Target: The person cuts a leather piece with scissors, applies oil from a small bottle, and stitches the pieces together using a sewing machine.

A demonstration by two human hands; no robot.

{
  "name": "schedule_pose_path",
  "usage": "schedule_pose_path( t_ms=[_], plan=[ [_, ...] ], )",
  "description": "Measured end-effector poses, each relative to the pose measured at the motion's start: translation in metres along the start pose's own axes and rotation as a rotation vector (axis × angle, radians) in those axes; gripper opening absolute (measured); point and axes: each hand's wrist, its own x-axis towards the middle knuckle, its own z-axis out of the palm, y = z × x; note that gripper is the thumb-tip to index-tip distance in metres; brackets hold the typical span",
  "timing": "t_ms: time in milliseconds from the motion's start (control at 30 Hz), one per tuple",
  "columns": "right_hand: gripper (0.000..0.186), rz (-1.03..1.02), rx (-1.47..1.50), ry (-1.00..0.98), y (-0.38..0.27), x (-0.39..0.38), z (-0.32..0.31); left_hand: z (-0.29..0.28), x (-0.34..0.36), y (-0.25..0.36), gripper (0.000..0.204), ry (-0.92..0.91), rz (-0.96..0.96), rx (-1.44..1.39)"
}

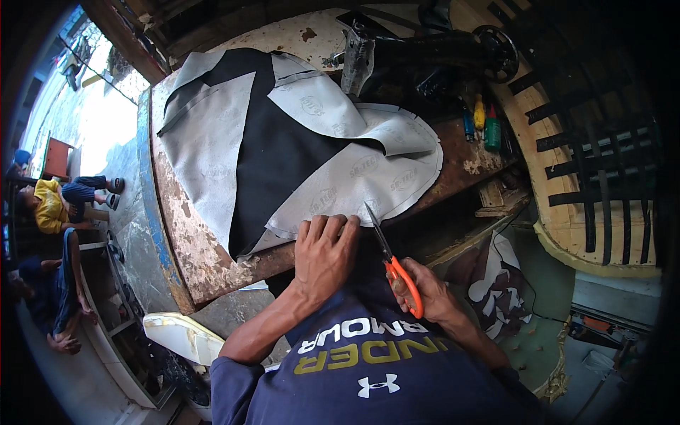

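A sewn cover of upholstery material [397,166], with a pale grey printed backing and black panels, lies spread over the worn table. My left hand [327,248] is closed over its near edge, with the fingers curled and the thumb side toward the scissors. My right hand [428,290] grips a pair of scissors [386,251] by the orange handles. Their dark blades point away from me, and the tips reach over the pale backing just right of my left fingers. How far the blades are apart is hard to make out.
A black sewing machine [425,57] stands at the back of the table [202,265]. Small yellow and green bottles [492,131] stand beside it. On the right is a wooden frame with black webbing [591,156]. Scraps [499,283] lie below. Two people sit at far left.
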Motion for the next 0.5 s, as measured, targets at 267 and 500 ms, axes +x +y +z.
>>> schedule_pose_path(
  t_ms=[267, 500],
  plan=[
    [0.02, -0.084, -0.068, -0.064, -0.002, 0.001, -0.006, -0.025, 0.007, -0.022, 0.023, -0.134, -0.014, 0.016],
    [0.023, -0.177, -0.211, -0.039, 0.005, -0.004, -0.004, -0.004, 0.003, -0.032, 0.029, -0.049, 0.148, 0.078]
  ],
)
